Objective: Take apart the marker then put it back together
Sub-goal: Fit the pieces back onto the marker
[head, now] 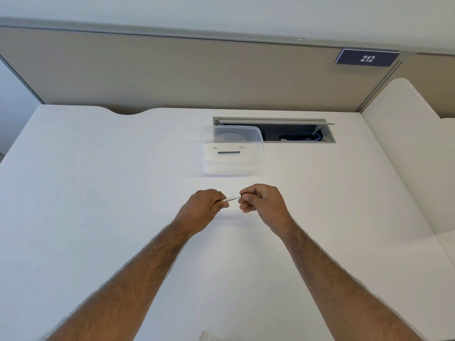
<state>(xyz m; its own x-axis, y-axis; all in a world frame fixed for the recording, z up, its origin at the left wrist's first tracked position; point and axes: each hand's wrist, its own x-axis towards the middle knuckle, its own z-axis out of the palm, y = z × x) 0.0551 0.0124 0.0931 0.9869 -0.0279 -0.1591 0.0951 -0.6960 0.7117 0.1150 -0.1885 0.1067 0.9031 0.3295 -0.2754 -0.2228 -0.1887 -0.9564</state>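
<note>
Above the desk, centre: 1 marker (232,198), a thin white barrel with dark print, held level between 2 hands and clear of the surface.
Marker ends: both are hidden inside the fists; only a short middle stretch shows, tilted slightly up toward the right.
Marker parts: I cannot tell whether the cap is on or off.
Left hand (203,207): 1, curled into a loose fist, thumb and fingertips pinching the left end of the marker, knuckles facing up.
Right hand (262,201): 1, also curled, thumb and forefinger pinching the right end, the other fingers folded under.
Forearms: 2, bare, coming from the bottom corners and converging toward the centre, wrists raised off the desk.
Desk (98,193): 1 white top, filling most of the view.
Box (232,148): 1 clear plastic box, behind the hands and well apart from them, with 1 small dark bar inside.
Cable hatch (295,131): 1 grey opening in the desk, just behind and right of the box, its flap raised.
Partition (172,75): 1 beige panel along the back edge.
Sign (366,58): 1 dark plate reading 212, upper right on the partition.
</note>
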